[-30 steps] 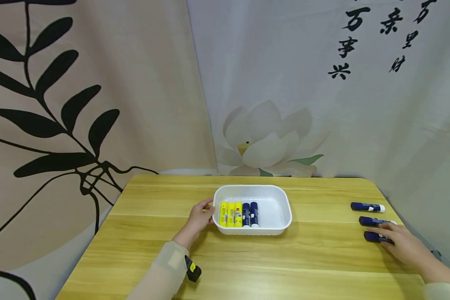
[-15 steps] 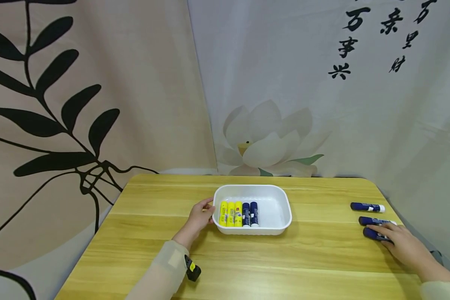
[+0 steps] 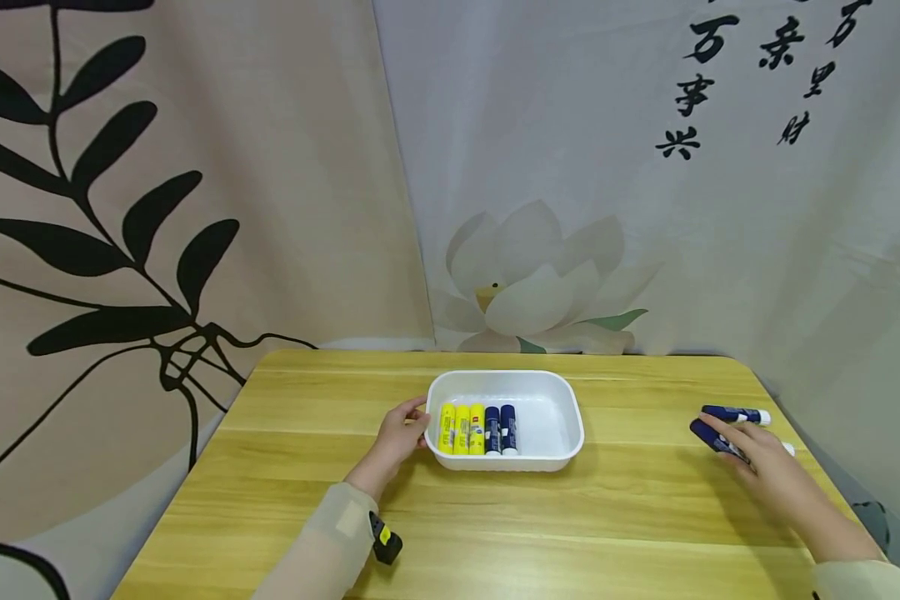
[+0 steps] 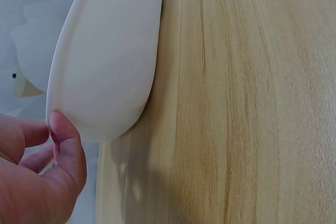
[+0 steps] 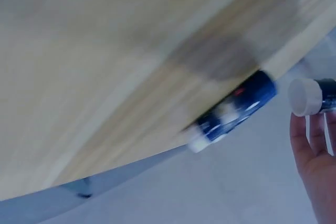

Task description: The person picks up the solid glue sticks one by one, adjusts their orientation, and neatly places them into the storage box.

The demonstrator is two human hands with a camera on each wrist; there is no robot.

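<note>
A white plastic tray (image 3: 547, 417) stands on the table, holding three yellow glue sticks (image 3: 462, 429) and two navy glue sticks (image 3: 492, 431) side by side. My left hand (image 3: 403, 432) pinches the tray's left rim; the left wrist view shows thumb and fingers at its edge. At the right, my right hand (image 3: 772, 471) grips a navy glue stick (image 3: 708, 435), raised off the table. Its white end (image 5: 304, 97) faces the right wrist camera. Another navy glue stick (image 3: 735, 414) lies just behind that hand. A further one shows only its white end (image 3: 789, 448) past the hand.
The wooden table (image 3: 570, 525) ends close to the right of the loose glue sticks. Behind it hangs a printed cloth (image 3: 540, 167) with a lotus, leaves and characters. A small black and yellow device (image 3: 387, 540) is strapped to the left wrist.
My right hand has lifted the nearest navy glue stick and moved it left and away from me. The left hand and the tray have stayed in place.
</note>
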